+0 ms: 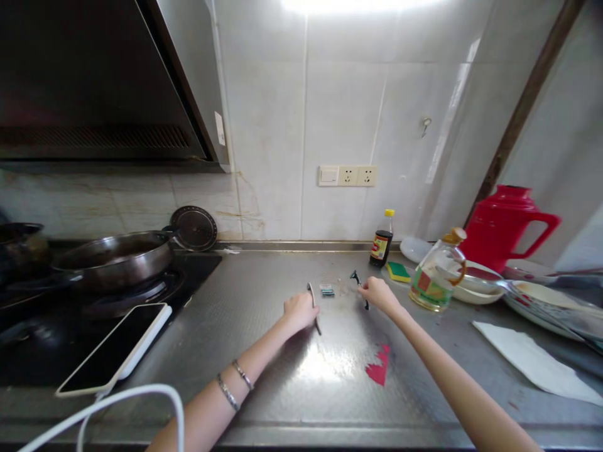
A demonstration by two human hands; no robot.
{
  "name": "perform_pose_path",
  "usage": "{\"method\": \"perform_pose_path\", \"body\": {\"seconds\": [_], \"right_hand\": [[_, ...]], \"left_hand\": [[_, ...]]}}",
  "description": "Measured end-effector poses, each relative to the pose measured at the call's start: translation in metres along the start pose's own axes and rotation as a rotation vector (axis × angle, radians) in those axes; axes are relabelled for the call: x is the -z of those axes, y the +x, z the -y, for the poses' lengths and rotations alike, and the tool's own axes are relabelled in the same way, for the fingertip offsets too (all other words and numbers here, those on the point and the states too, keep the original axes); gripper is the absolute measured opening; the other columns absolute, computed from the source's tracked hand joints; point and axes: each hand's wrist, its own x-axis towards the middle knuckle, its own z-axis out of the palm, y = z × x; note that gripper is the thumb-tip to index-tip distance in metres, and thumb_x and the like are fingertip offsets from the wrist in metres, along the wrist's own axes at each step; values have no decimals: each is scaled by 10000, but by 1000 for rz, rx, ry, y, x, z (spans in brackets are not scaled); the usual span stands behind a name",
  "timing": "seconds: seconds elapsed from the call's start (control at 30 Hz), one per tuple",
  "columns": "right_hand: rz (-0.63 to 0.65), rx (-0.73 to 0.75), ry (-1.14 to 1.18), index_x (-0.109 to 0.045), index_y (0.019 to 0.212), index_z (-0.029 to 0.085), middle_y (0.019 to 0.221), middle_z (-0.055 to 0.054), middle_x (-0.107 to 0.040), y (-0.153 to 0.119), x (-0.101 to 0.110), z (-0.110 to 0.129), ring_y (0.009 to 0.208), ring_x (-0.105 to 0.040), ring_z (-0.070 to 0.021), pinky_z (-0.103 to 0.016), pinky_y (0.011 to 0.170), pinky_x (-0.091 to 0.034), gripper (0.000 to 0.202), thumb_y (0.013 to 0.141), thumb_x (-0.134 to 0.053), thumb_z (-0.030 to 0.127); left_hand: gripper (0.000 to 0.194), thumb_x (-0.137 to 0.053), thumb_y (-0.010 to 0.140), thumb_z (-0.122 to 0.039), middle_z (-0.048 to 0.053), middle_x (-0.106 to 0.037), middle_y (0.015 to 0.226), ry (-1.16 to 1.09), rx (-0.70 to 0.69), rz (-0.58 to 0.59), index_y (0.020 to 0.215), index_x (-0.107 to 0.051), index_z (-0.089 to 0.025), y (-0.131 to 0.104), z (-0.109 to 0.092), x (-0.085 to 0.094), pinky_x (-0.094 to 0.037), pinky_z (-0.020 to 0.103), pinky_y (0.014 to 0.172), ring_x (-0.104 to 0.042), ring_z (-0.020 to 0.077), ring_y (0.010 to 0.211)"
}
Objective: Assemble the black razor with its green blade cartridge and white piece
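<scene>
Flanking a small teal piece, the left hand grips a slim tool, the right hand a razor.

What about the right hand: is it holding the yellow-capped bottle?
No, the right hand grips a slim razor-like tool, while the yellow-capped bottle stands apart, farther back.

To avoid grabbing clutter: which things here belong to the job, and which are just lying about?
Likely the job's:
- thin curved item, left hand
- razor-like tool, right hand
- small teal piece

Likely lying about:
- red scrap
- sponge
- phone
- pan
</scene>
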Motion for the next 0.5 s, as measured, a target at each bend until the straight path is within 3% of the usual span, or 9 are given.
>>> {"method": "perform_pose_path", "body": {"seconds": [0.13,0.5], "right_hand": [[25,-19,-70,-678,723,97,789,-197,-672,-1,-8,-10,783,-649,-258,-254,600,-414,259,754,-487,268],[67,-17,-167,-676,857,87,894,-217,-661,-5,-19,-12,836,-642,-280,-282,650,-437,298,805,-435,254]], "left_hand": [[351,-469,773,-409,143,-673,963,16,27,26,926,-658,-155,7,-4,-5,-494,326,718,-629,267,916],[315,-490,746,-303,167,-665,980,-19,40,59,952,-649,-127,15,-6,-14,-504,357,717,-625,286,925]]}}
